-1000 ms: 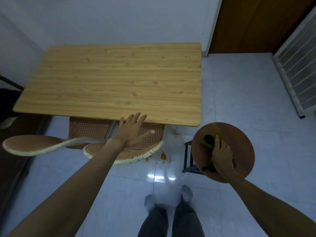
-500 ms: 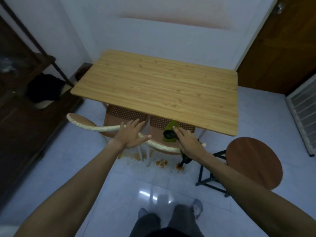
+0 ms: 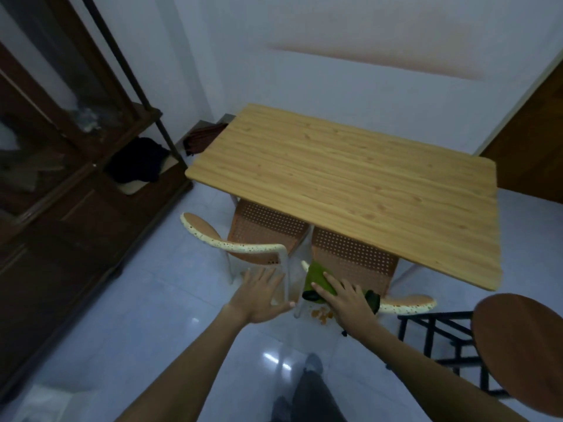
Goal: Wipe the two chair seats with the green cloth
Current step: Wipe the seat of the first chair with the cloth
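Two orange perforated chairs with speckled cream backrests are pushed under the wooden table [image 3: 380, 190]. The left chair [image 3: 265, 229] and the right chair [image 3: 353, 254] stand side by side, their seats partly hidden by the tabletop. My right hand [image 3: 347, 296] presses the green cloth [image 3: 318, 277] onto the top of the right chair's backrest. My left hand [image 3: 262, 295] hovers with fingers spread just below the left chair's backrest [image 3: 243, 246], touching nothing that I can see.
A round brown stool [image 3: 518, 354] on a black frame stands at the right. A dark wooden cabinet [image 3: 61, 193] fills the left side. Orange stains [image 3: 321, 315] mark the glossy tiled floor under the chairs. A brown door [image 3: 536, 141] is at the far right.
My right hand carried the green cloth from the round stool across to the right chair's backrest. My view swung left, and my left hand stayed near the left chair's backrest.
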